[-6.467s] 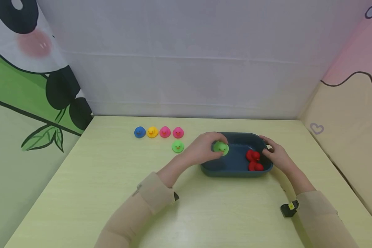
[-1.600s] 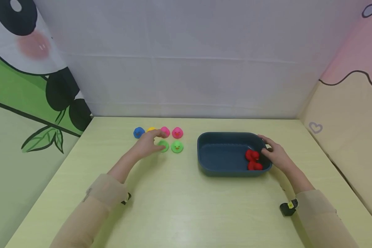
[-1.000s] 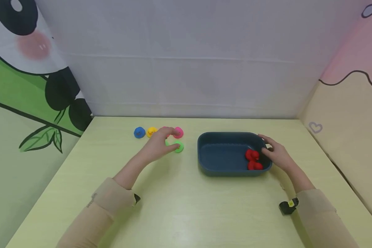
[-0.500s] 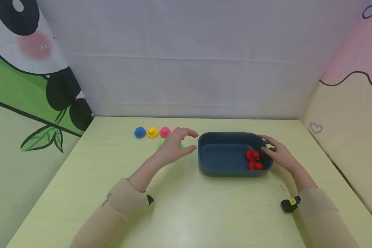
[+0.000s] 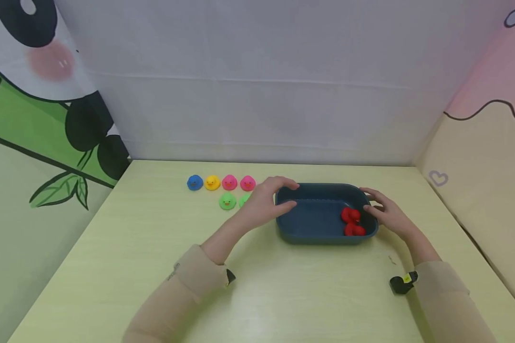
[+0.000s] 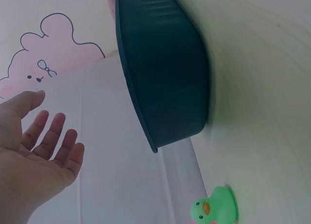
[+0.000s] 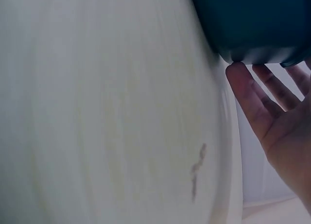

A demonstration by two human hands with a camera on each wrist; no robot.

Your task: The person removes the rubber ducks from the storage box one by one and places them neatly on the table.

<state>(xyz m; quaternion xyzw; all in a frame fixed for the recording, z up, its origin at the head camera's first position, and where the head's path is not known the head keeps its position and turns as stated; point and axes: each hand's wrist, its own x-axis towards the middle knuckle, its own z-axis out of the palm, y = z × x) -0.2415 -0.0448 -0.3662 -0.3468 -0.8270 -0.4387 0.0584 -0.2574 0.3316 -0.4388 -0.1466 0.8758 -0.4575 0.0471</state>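
My left hand [image 5: 263,202] hovers at the left end of a dark blue plastic bin [image 5: 313,216], thumb and fingers spread and holding nothing. The left wrist view has this hand [image 6: 41,156] with relaxed fingers, apart from the bin wall [image 6: 165,73]. At the bin's right end, my right hand [image 5: 388,214] touches the wall near the rim with fairly straight fingers. The right wrist view shows its fingertips against the bin [image 7: 257,25]. Two red rubber ducks, one [image 5: 350,215] behind the other [image 5: 354,230], lie inside at the right.
Left of the bin, a back row holds a blue duck [image 5: 195,183], a yellow duck [image 5: 212,182] and two pink ducks [image 5: 229,182]. In front sit two green ducks [image 5: 227,201], one partly hidden by my left hand. A pale wall cloth [image 5: 257,95] stands behind the table [image 5: 257,295].
A green duck that my left hand held over the bin now sits on the table beside the other green one. The left hand then came back right, to the bin. The right hand stayed there.
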